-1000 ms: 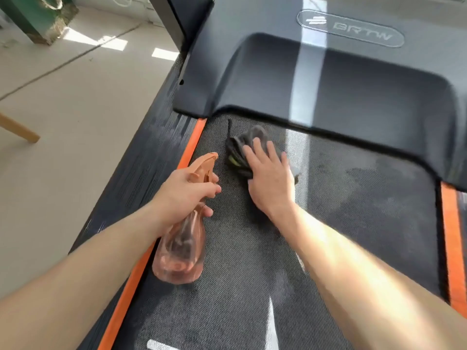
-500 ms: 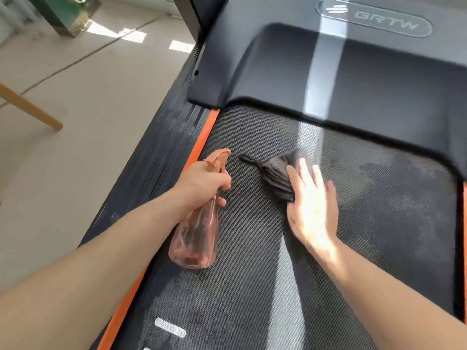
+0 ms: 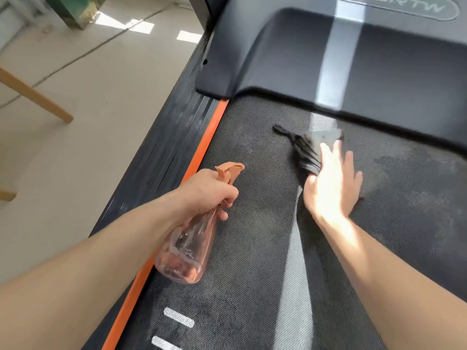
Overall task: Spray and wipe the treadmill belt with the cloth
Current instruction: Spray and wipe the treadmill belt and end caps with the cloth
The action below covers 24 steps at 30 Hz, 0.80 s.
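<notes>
On the treadmill belt, near the motor cover, the flat, open right hand presses the dark cloth. The left hand grips the spray bottle beside the orange edge strip; open belt lies between.

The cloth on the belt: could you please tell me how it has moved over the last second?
The right hand has slid the cloth rightward across the belt, away from the orange edge strip. The left hand keeps its grip on the spray bottle.
</notes>
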Available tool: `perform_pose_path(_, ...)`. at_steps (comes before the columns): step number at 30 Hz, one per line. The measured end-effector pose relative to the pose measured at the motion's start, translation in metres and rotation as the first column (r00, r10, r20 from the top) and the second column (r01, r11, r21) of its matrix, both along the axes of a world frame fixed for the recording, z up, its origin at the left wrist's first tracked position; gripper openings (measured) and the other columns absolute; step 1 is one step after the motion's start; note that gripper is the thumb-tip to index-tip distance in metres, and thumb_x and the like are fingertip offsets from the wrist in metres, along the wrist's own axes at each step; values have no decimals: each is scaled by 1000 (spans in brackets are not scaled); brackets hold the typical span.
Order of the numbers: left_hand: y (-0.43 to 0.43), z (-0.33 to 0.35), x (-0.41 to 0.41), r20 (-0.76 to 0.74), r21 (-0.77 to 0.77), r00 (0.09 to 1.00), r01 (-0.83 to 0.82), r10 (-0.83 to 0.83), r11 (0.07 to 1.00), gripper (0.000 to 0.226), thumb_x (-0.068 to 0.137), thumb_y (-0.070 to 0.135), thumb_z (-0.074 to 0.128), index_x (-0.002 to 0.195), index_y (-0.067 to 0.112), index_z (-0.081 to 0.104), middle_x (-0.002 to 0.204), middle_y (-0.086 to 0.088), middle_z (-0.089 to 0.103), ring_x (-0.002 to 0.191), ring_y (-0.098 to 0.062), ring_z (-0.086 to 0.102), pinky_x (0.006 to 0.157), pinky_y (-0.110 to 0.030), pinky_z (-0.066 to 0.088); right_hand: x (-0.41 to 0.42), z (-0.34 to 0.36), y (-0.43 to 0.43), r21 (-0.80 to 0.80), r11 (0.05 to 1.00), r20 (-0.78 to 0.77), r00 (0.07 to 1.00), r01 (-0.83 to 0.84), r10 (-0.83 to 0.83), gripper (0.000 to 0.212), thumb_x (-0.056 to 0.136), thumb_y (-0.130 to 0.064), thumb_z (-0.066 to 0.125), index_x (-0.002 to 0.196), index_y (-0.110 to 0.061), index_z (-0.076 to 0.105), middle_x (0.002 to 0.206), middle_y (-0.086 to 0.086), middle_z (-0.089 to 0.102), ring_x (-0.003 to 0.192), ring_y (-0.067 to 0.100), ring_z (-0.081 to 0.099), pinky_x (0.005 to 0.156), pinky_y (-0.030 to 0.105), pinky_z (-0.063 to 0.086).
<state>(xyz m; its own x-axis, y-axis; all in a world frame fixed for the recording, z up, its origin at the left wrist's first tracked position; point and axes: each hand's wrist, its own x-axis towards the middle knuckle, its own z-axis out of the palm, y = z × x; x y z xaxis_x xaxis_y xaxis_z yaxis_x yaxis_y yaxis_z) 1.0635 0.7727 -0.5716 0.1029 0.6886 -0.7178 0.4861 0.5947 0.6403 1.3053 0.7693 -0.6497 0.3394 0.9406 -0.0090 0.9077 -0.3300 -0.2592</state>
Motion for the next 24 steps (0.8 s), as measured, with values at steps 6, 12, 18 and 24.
perform_pose_path(6,-4,5,0,35,33,999,-39,38,999,4,83,1,65,86,1,67,85,-8,63,61,-24,63,59,-31,53,-6,3,13,-20,995,-66,993,96,-97,72,88,-12,57,155,-28,37,170,-4,20,157,23,13,124,54,12)
perform_pose_path(12,-9,9,-5,22,0,999,-50,50,999,10,81,4,67,91,7,68,95,-11,67,56,-22,65,65,-32,55,-9,10,19,12,994,-200,974,110,-105,69,86,-11,52,153,-27,42,167,-4,28,156,22,16,126,50,8)
perform_pose_path(18,-15,14,-17,40,25,991,-127,126,992,42,64,15,68,100,-5,67,105,-19,71,67,-27,66,71,-40,57,-31,22,59,76,984,-382,907,-160,177,67,79,-14,49,144,-32,51,154,1,49,142,31,44,118,54,31)
perform_pose_path(24,-13,15,-32,47,80,968,-251,248,965,39,58,22,71,96,13,72,114,-19,75,61,-27,68,76,-44,57,-74,3,62,-92,834,-69,839,-544,540,75,89,-18,61,158,-27,32,170,1,20,157,29,14,125,56,9)
